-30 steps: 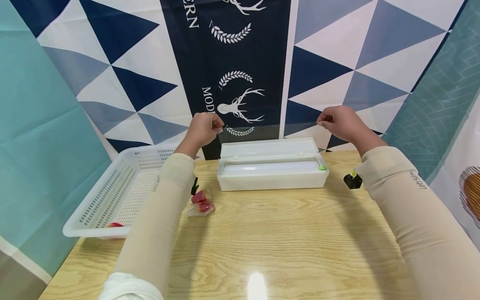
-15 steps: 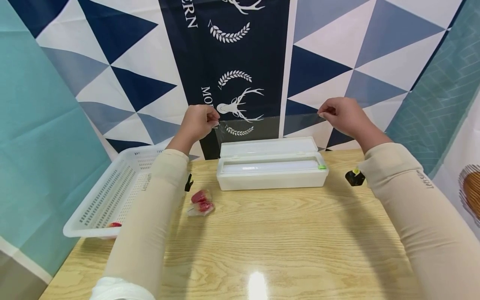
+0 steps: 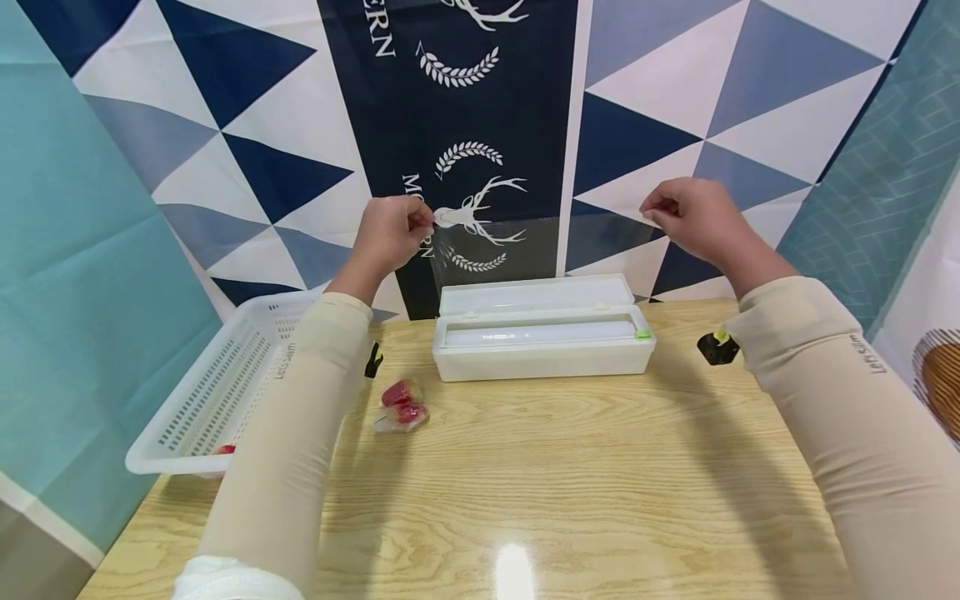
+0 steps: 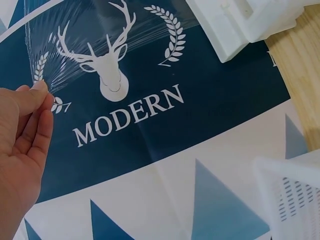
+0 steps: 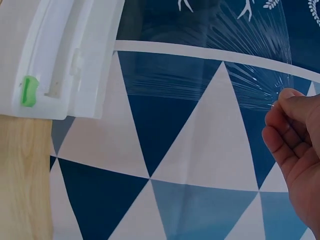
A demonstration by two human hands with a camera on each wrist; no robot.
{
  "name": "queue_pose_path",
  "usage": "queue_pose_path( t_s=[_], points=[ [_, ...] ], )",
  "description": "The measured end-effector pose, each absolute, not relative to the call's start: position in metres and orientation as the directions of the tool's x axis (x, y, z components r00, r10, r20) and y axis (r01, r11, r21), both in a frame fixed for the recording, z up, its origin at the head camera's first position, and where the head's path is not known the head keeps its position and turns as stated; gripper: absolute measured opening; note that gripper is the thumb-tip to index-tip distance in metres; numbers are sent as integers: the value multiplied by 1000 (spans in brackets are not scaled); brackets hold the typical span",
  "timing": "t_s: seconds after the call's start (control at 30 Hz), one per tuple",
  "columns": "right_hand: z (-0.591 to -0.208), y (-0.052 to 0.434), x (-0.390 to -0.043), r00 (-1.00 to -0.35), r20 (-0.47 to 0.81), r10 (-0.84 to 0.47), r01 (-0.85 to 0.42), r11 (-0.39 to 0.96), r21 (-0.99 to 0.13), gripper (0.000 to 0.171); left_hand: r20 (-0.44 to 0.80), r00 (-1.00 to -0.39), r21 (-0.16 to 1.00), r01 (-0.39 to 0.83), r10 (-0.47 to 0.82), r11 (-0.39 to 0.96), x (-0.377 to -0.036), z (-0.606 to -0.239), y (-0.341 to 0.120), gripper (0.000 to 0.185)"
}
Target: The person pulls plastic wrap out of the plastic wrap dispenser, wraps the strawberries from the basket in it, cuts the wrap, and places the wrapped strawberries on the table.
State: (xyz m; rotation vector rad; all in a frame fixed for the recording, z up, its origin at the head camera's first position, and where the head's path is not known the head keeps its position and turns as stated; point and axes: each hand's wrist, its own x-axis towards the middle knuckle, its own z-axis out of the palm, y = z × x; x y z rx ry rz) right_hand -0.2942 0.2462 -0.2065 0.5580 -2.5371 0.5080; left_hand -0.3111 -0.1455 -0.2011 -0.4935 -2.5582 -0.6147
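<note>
A sheet of clear plastic wrap (image 3: 540, 246) stretches between my two hands above the back of the table. My left hand (image 3: 388, 235) pinches its left corner between thumb and fingertips; creases fan out from the pinch in the left wrist view. At the opposite corner my right hand (image 3: 693, 218) pinches it the same way, and the wrap (image 5: 255, 60) shows radiating folds there. Below the sheet stands a long white wrap dispenser (image 3: 543, 363) with its lid (image 3: 536, 293) tipped back and a pale roll (image 3: 540, 333) inside. A green slider (image 3: 642, 334) sits at the dispenser's right end.
Left on the table stands a white perforated basket (image 3: 176, 463), partly behind my left sleeve, with a small red item (image 3: 226, 448) inside. Two red pieces wrapped in clear film (image 3: 402, 405) lie by that sleeve. A patterned cloth (image 3: 637, 50) hangs behind the table.
Both hands have risen and spread farther apart, drawing the plastic wrap higher above the dispenser. The dispenser, basket and wrapped red pieces have stayed in place.
</note>
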Motion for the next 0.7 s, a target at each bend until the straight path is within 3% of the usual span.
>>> queue_pose_path(
  t_s=[0.53, 0.63, 0.7],
  points=[
    [-199, 253, -274, -758, 588, -282, -484, 848, -217, 16, 560, -791, 304, 472, 245, 828, -294, -190, -146, 10],
    [-207, 258, -255, -677, 654, -338, -545, 827, -137, 10, 581, -758, 286, 530, 296, 798, -278, -193, -152, 8],
    [-215, 263, -241, -567, 712, -414, -632, 773, -55, 10, 604, -715, 258, 593, 351, 763, -264, -197, -158, 6]
  ],
)
